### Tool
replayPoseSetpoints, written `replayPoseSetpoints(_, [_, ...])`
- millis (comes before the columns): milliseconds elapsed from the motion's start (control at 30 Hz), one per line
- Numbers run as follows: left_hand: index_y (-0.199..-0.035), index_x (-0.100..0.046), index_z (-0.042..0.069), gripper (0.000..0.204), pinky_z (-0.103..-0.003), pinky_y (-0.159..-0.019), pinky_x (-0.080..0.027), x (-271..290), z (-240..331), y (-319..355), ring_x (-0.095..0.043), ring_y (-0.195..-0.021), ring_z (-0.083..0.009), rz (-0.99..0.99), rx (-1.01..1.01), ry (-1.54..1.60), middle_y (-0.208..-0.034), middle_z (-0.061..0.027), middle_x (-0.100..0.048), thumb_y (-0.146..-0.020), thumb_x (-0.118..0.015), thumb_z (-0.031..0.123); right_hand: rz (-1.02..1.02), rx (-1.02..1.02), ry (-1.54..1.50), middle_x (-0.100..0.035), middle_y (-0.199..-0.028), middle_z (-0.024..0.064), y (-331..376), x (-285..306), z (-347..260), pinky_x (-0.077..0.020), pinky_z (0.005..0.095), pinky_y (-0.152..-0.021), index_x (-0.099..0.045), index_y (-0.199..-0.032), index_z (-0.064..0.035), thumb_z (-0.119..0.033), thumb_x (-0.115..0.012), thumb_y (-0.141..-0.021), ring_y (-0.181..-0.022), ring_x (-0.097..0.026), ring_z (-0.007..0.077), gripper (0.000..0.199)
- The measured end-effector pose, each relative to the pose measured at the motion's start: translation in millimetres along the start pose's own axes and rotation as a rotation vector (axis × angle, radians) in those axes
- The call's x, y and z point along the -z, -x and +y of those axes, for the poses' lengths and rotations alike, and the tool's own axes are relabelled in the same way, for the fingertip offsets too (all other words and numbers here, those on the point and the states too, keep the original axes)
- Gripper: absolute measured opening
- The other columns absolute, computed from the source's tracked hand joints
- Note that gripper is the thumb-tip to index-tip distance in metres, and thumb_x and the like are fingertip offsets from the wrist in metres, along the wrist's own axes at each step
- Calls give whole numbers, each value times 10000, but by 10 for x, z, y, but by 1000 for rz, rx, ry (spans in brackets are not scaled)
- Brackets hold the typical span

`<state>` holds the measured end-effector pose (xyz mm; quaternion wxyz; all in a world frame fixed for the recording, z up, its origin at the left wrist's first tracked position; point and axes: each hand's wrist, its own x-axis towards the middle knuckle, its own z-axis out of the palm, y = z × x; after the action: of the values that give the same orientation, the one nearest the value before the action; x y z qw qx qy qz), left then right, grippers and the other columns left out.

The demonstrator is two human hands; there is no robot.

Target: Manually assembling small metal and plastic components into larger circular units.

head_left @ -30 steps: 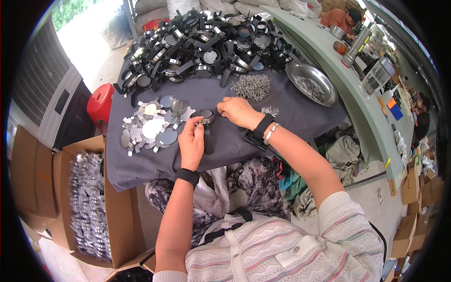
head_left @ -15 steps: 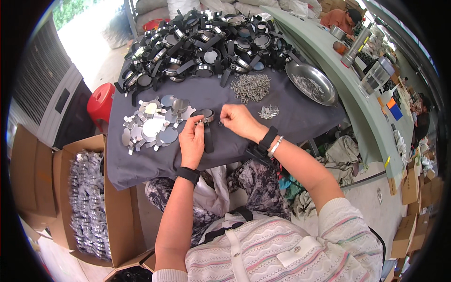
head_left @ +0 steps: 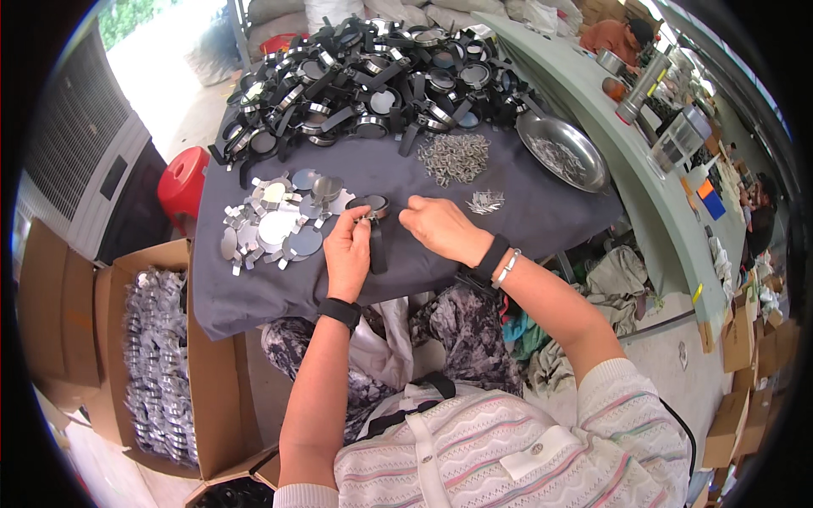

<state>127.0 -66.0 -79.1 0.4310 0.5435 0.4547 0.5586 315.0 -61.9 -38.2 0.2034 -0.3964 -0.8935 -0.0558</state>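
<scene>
Near the front of the cloth-covered table, my left hand [head_left: 349, 256] is closed on a round metal-rimmed piece with a black handle [head_left: 378, 249]. Its round part tilts up past my fingertips, and the handle points toward me. Just to the right, my right hand [head_left: 442, 229] hovers apart from it with curled fingers. Whatever those fingers pinch, if anything, is hidden. Flat silver discs with tabs [head_left: 276, 229] lie heaped left of my left hand. Beyond my right hand are a pile of small metal fittings [head_left: 454, 159] and a smaller heap of thin metal pins [head_left: 485, 201].
Many similar black-handled pieces [head_left: 373, 85] cover the table's far side. A metal dish of small pins [head_left: 586, 176] stands at the right edge. On the left are a red stool [head_left: 183, 179] and a carton of wrapped parts [head_left: 203, 356]. A person [head_left: 611, 37] sits far right.
My right hand has turned a little and its fingers have curled in, moving slightly right and down. My left hand keeps its hold on the round piece, nearly still.
</scene>
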Motion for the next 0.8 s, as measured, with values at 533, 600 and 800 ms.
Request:
replayPoseSetpoints(533, [-1024, -626, 31, 166, -242, -509, -363, 3, -76, -18, -409, -560, -47, 4, -79, -24, -599, 13, -486, -896, -531, 78, 421, -155, -577, -564, -791, 121, -236, -122, -367, -456, 372, -605, -542, -866, -22, 13, -615, -796, -688, -585, 300, 107])
replayPoseSetpoints(600, [-1028, -625, 30, 170, -241, -516, -368, 5, -71, -8, -413, -567, -46, 6, -85, -15, -604, 4, -491, -896, -530, 79, 455, -209, -621, -547, -796, 115, -249, -201, -382, -457, 363, -612, -544, -852, -22, 11, -616, -796, -705, -583, 299, 97])
replayPoseSetpoints(800, [-1040, -629, 27, 179, -217, -542, -371, 29, -10, 3, -419, -593, -35, -45, 11, 81, -655, 31, -521, -885, -548, 66, 528, -257, -592, -545, -790, 115, -231, -288, -427, -455, 360, -606, -548, -832, -21, 9, -608, -801, -695, -581, 304, 74])
